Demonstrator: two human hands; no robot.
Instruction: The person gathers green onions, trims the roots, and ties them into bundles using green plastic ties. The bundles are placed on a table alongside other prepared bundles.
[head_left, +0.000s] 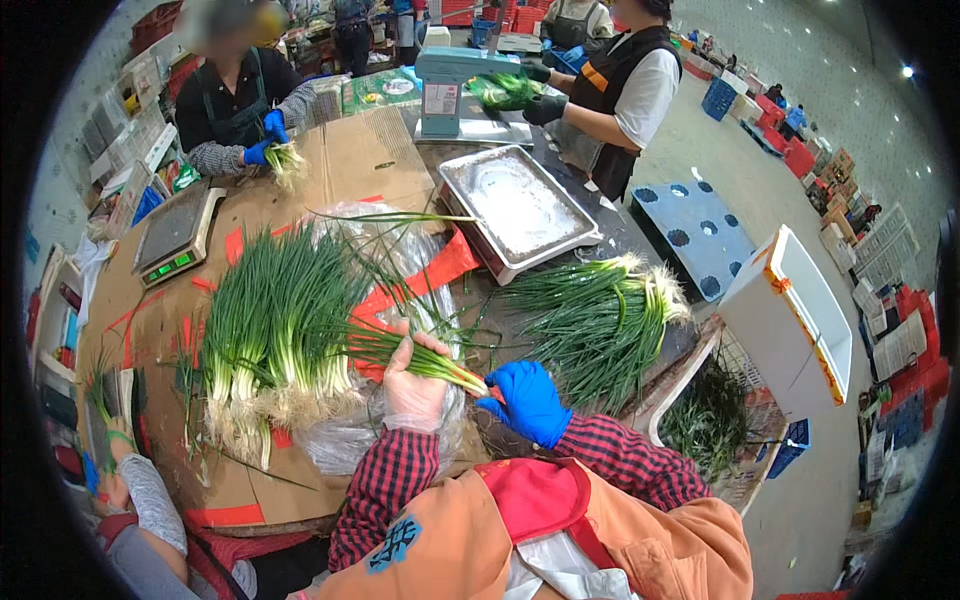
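My left hand, in a thin clear glove, is closed around a small bunch of green onions, leaves pointing left. My right hand, in a blue glove, pinches at the white root end of that bunch; a reddish strip shows by its fingertips, too small to name. Left of my hands lies a large pile of green onions, roots toward me, partly beside a clear plastic sheet. Another pile of green onions lies to the right, roots pointing right.
A scale with a metal tray stands ahead, a digital scale at left. A crate of loose leaves and a white foam box are at right. Co-workers handle onions across the table; another person's arm is at lower left.
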